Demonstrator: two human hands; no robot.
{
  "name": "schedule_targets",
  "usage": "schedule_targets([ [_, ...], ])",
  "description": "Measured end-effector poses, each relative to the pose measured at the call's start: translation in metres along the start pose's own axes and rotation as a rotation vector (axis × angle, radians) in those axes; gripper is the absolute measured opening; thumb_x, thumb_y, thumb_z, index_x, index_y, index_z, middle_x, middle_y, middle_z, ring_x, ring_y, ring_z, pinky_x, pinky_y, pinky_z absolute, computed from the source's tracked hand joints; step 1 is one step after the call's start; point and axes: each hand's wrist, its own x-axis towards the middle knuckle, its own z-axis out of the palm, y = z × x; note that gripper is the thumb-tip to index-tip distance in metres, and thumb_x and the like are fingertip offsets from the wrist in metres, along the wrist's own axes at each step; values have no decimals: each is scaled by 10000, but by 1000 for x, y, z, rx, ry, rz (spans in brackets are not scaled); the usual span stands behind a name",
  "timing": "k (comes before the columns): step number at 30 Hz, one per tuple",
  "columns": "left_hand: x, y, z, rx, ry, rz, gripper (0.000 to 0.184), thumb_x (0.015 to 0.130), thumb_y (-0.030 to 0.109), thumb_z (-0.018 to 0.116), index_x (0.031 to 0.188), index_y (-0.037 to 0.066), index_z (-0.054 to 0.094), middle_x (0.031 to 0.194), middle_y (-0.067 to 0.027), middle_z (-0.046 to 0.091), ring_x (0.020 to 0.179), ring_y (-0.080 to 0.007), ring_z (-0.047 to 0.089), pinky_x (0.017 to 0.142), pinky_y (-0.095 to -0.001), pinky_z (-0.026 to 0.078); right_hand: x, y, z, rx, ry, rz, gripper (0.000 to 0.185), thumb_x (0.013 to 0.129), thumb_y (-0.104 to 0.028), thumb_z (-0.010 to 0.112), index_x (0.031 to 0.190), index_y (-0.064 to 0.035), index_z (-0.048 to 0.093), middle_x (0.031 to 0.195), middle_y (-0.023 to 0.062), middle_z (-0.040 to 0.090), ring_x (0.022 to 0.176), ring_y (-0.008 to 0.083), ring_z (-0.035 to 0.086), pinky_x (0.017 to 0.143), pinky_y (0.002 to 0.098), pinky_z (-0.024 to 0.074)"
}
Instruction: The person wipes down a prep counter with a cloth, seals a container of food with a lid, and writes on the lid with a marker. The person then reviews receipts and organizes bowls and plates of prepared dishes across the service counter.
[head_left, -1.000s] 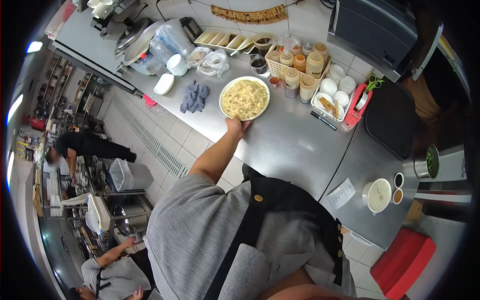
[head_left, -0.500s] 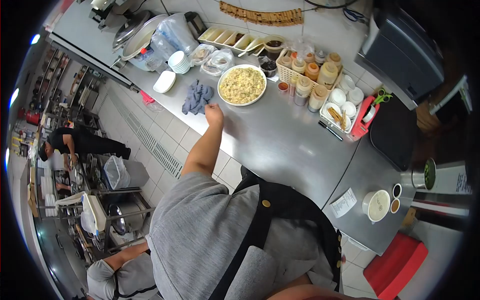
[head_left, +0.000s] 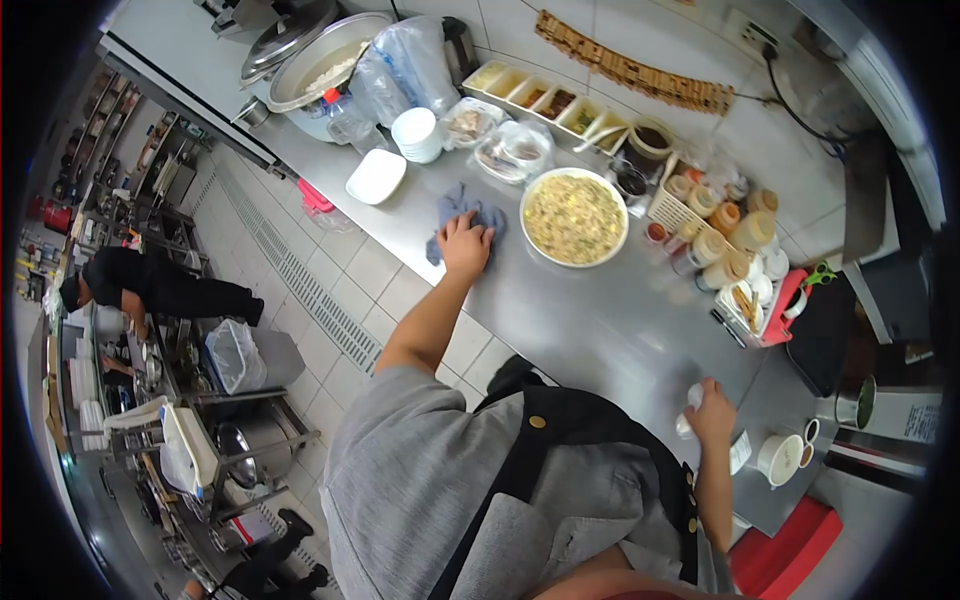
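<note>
The step in hand looked to be the handling of the blue cloth (head_left: 455,202), which lay bunched near the front edge of the worktop (head_left: 590,310). The left hand (head_left: 465,245) rested on it, fingers spread over the top; whether they had a grip, I could not tell. The right hand (head_left: 712,410), over the front edge farther right, had its fingers closed on a white item (head_left: 684,424) too blurred to identify. Any shift of the cloth would call for a firmer hold and a short path, I judged, since the plate (head_left: 580,264) of rice (head_left: 574,212) stood just to its right and a white dish (head_left: 376,177) near its left. Behind, toward the wall edge, sat stacked bowls (head_left: 417,135) and bags (head_left: 512,152), with a basket (head_left: 668,212) of bottles beyond the plate. A tub (head_left: 780,460) stood toward the right end.
</note>
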Motion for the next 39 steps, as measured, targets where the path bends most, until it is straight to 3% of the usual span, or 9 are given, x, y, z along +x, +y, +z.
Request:
schedule_targets([
  [4, 59, -130, 50, -770, 546, -771, 465, 868, 419, 680, 1229, 145, 576, 1007, -118, 592, 959, -258, 539, 830, -472, 447, 96, 7, 33, -187, -179, -57, 555, 651, -171, 782, 1167, -168, 577, 1130, 102, 626, 1011, 331, 638, 822, 460, 533],
  [5, 69, -109, -7, -1314, 466, -1236, 630, 838, 468, 717, 1271, 89, 462, 834, -98, 562, 826, -229, 551, 730, -427, 471, 113, 10, 44, -238, -184, -71, 565, 655, -143, 781, 1183, -176, 584, 1134, 100, 623, 1039, 329, 629, 846, 457, 530],
  [8, 100, -232, 37, -1717, 154, -1211, 422, 923, 503, 485, 1015, 97, 419, 690, -63, 470, 588, -210, 485, 522, -374, 444, 141, 8, 52, -134, 36, -59, 650, 641, -12, 750, 1242, -176, 564, 1216, 95, 578, 1187, 306, 539, 964, 453, 474],
  [9, 108, -257, 39, -1846, -30, -1163, 354, 947, 441, 393, 877, 97, 437, 650, -46, 429, 556, -196, 424, 502, -345, 397, 123, -24, 16, -189, 184, -43, 329, 838, -129, 571, 1161, -174, 611, 1235, 35, 579, 1224, 266, 510, 972, 525, 442],
  [11, 123, -289, 36, -2331, -340, -1053, 308, 925, 306, 322, 725, 107, 445, 604, -26, 334, 527, -181, 343, 489, -316, 352, 130, -24, 27, -233, 253, -38, 669, 678, -111, 750, 1306, -179, 530, 1397, 64, 465, 1306, 294, 426, 1026, 529, 397],
  [12, 127, -290, 35, -2043, -165, -1039, 184, 845, 197, 357, 681, 115, 377, 601, -20, 338, 520, -163, 327, 465, -272, 309, 112, -48, 2, -163, 402, -41, 450, 808, -131, 607, 1254, -176, 568, 1346, 59, 519, 1283, 285, 451, 1008, 546, 399],
  [14, 145, -314, 43, -1649, -153, -978, 283, 887, 235, 394, 819, 46, 594, 682, -59, 525, 611, -244, 521, 521, -386, 451, 94, -59, -5, -125, 449, -81, 546, 772, -130, 643, 1305, -158, 527, 1392, 81, 485, 1349, 297, 384, 1081, 538, 337],
  [19, 120, -219, 71, -1262, -118, -877, 254, 886, 223, 413, 859, 37, 584, 691, -63, 527, 619, -236, 522, 525, -377, 451, 14, -53, 13, 45, 592, -81, 543, 738, -121, 666, 1262, -122, 524, 1335, 54, 499, 1315, 289, 401, 1084, 469, 339],
  [39, -224, 362, -51, -973, -549, 40, 230, 881, 174, 490, 1021, -2, 541, 728, -81, 538, 650, -206, 526, 541, -343, 449, -622, 163, 288, 315, 540, 846, 550, 675, -7, 607, 1213, -67, 513, 1195, 111, 557, 1173, 320, 473, 974, 416, 437],
])
